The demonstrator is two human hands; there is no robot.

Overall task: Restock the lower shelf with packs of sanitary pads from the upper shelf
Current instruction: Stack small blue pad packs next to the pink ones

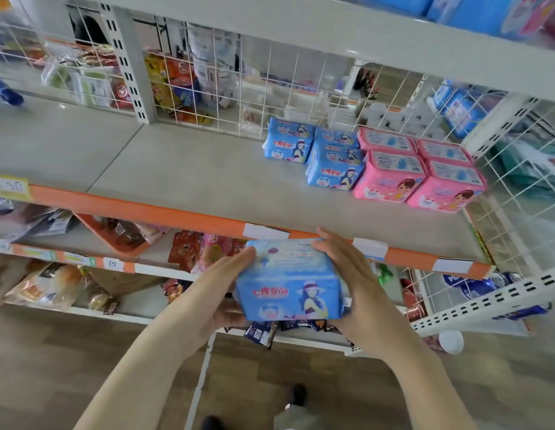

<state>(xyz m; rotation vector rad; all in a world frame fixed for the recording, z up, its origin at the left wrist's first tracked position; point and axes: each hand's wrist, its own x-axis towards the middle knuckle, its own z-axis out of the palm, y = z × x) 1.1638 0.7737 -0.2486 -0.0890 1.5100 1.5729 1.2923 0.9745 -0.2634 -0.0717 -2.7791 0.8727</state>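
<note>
A blue pack of sanitary pads sits between both my hands, just below and in front of the orange edge of the lower shelf. My left hand grips its left side and my right hand covers its top right corner and side. On that shelf, at the right, stand three blue packs and several pink packs in rows. More blue packs show on the upper shelf at the top right.
A white wire grid backs the shelf, and a wire side panel closes its right end. Snack packets and bread fill the shelves beneath. My shoes stand on the wooden floor below.
</note>
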